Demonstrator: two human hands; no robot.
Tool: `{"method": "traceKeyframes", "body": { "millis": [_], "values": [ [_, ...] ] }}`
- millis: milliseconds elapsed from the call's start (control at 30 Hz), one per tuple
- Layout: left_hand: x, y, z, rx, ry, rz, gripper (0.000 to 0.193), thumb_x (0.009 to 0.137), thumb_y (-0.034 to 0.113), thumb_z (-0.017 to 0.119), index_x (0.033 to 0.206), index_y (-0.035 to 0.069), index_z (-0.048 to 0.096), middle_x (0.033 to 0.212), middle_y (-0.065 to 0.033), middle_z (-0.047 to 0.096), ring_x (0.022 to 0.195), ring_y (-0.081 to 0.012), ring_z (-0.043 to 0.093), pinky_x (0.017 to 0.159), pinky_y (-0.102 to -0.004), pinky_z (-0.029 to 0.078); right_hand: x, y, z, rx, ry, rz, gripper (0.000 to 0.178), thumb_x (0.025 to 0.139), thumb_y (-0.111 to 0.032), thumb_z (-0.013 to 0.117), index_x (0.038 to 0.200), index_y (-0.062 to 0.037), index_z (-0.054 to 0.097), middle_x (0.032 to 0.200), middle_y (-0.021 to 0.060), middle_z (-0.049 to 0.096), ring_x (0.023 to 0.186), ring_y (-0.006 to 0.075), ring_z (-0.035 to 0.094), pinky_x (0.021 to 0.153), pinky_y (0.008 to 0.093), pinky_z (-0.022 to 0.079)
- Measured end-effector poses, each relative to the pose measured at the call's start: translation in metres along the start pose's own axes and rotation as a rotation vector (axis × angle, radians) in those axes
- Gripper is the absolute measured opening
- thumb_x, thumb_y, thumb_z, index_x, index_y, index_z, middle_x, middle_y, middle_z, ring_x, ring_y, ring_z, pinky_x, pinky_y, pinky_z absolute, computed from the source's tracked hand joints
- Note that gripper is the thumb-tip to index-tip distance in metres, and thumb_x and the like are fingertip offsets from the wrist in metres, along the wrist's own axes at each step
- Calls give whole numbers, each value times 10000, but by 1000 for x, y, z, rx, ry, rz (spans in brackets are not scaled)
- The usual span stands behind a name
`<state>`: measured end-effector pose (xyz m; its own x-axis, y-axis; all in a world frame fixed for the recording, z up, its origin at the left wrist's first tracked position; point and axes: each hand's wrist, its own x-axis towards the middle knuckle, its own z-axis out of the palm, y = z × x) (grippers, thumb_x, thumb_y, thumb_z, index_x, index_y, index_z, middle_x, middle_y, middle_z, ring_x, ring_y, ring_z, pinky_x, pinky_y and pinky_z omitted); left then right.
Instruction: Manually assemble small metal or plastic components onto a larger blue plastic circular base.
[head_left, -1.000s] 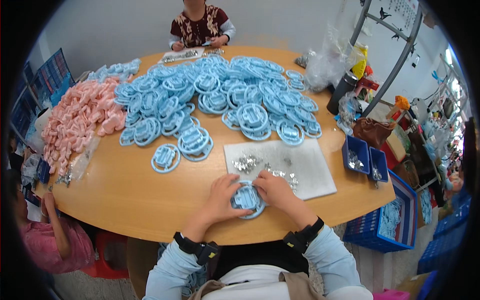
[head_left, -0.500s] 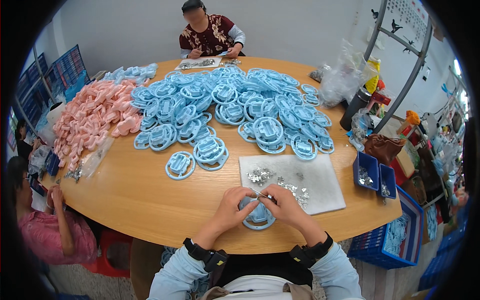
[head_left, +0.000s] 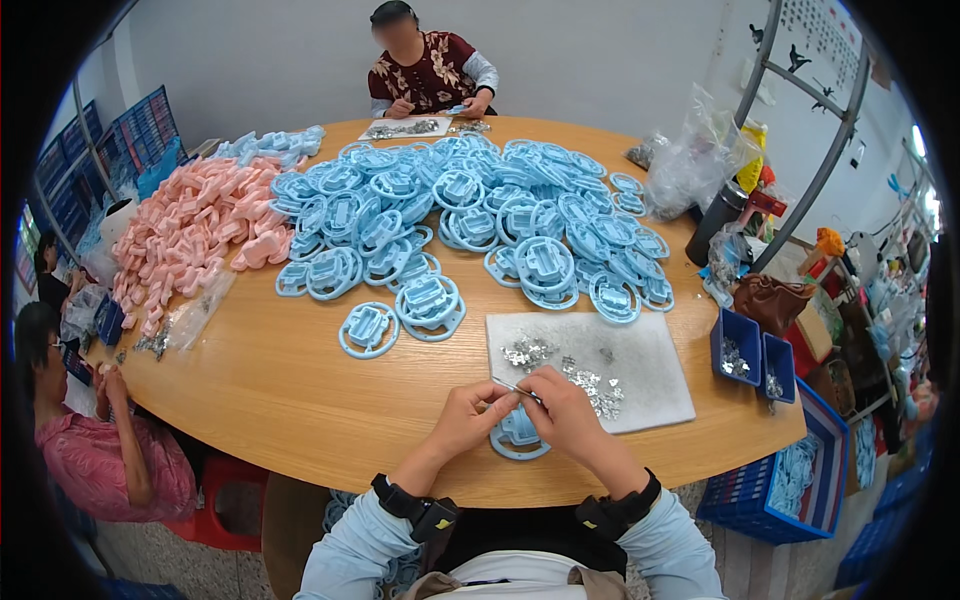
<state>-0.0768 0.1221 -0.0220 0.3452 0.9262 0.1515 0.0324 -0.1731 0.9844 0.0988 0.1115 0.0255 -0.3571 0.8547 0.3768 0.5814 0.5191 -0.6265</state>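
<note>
Light-blue ring frame (head_left: pixel 518 431): lying on the wooden table (head_left: pixel 340 410), near the 6 o'clock edge, below both hands; upper part covered by fingers; contact with the hands impossible to tell.
Just changed: a second ago, gripped from both sides; now left lying, with both hands drawn together above its 12 o'clock side around a thin metal tool (head_left: pixel 522 392). Apparently a shift from steadying the frame to close fingertip work.
Frame's pointing: round in outline, so without a long axis of its own; facing mostly up; direction of the inner moulding too hidden to judge.
Tool's long axis: running from 10 o'clock to 4 o'clock, bright end toward 10, darker end within the right fingers.
Right hand (head_left: pixel 573 417): fingers narrow, pinching the tool.
Left hand (head_left: pixel 464 420): thumb and fingertips nearly together at the tool's bright end; cannot tell whether gripping it or a tiny part.
White pad (head_left: pixel 655 365): just beyond the right hand, at 1 to 2 o'clock, strewn with small metal clips (head_left: pixel 597 393).
Blue ring pile (head_left: pixel 460 190): well apart, toward 12 o'clock.
Pink plastic parts (head_left: pixel 195 225): heaped at 10 o'clock.
Small blue bins (head_left: pixel 738 376): between 2 and 3 o'clock, with metal pieces inside.
Co-workers: seated at 12 (head_left: pixel 435 75) and 9 o'clock (head_left: pixel 120 460).
</note>
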Motion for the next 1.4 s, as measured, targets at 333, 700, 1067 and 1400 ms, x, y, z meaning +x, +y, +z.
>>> {"method": "traceKeyframes", "body": {
  "millis": [333, 700, 1067, 1400],
  "values": [
    [1, -1, -7, -383, -87, -83, 250, 933, 216, 558, 966, -16, 646, 855, -40, 651, 796, -114, 602, 744, -260, 488, 5, -8, 3, 97, 20, 5, 93, 825, -78, 605, 911, -45, 598, 872, 97, 582, 705, 295, 609, 597, 349, 490],
    [2, -1, -10, -452, -46, -93, 226, 927, 196, 565, 976, -8, 649, 841, -36, 641, 776, -106, 584, 734, -250, 472, 7, -12, 9, 270, 142, 91, 68, 812, -32, 631, 873, 0, 628, 816, 56, 576, 605, 111, 522, 545, 229, 411],
    [2, 1, -8, -380, 62, -50, 179, 900, 145, 583, 944, -9, 663, 800, -27, 646, 732, -91, 576, 696, -235, 469, 11, -6, 22, 469, 187, 232, 95, 812, -82, 645, 860, 0, 641, 760, 39, 577, 555, 81, 481, 503, 229, 383],
    [2, -3, -6, -426, 205, -23, 154, 885, 131, 602, 932, -4, 660, 770, -13, 633, 699, -73, 557, 653, -217, 457, 15, -15, 34, 479, 272, 254, 142, 807, -96, 667, 896, 14, 667, 842, 19, 576, 548, 38, 429, 488, 198, 346]
  ]
}}
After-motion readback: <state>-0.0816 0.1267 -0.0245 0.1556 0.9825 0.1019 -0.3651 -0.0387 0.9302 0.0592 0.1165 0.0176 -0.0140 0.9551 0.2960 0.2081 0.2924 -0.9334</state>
